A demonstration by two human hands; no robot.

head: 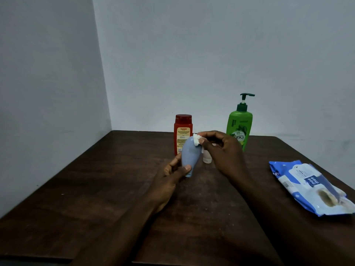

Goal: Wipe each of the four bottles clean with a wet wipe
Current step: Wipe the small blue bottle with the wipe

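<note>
My left hand (173, 174) grips a pale blue bottle (189, 154) near its cap end, held upside down above the table. A crumpled white wet wipe (197, 139) is pinched in my right hand (221, 150) and pressed against the blue bottle's upper end. Behind stands a red bottle (182, 131) with a red cap. A green pump bottle (240, 123) stands at the back right. A small white bottle (207, 158) shows partly behind my right hand.
The dark wooden table (115, 189) sits in a corner between two pale walls. A blue and white pack of wet wipes (311, 187) lies near the table's right edge.
</note>
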